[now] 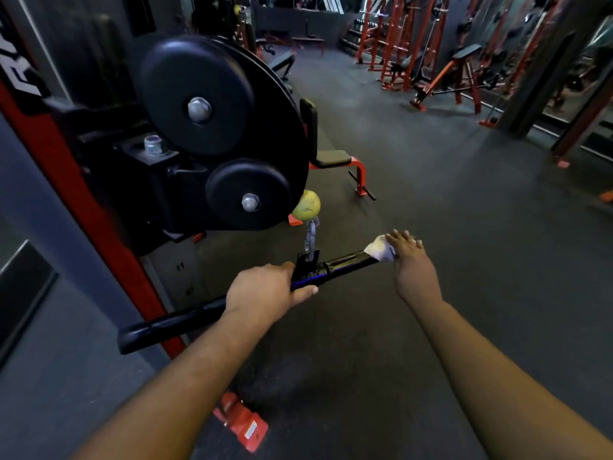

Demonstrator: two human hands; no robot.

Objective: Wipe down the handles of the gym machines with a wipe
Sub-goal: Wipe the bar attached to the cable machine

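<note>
Head view: one bar (pixel 341 264) — left hand (pixel 265 292) grips, right hand (pixel 413 265) presses one wipe (pixel 379 249).

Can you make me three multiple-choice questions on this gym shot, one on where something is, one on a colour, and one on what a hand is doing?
1. Where is the wipe?
A. At the bar's right end
B. On the floor
C. On the bench seat

2. What colour is the ball above the carabiner?
A. Blue
B. Yellow-green
C. White

3. What is the left hand doing?
A. Hanging free
B. Resting flat on a pulley wheel
C. Holding the bar near its middle bracket

Answers:
1. A: the right hand presses the white wipe to the right end of the black bar.
2. B: the ball hanging under the pulley wheels is yellow-green.
3. C: its fingers and thumb curl round the bar just left of the bracket.
</note>
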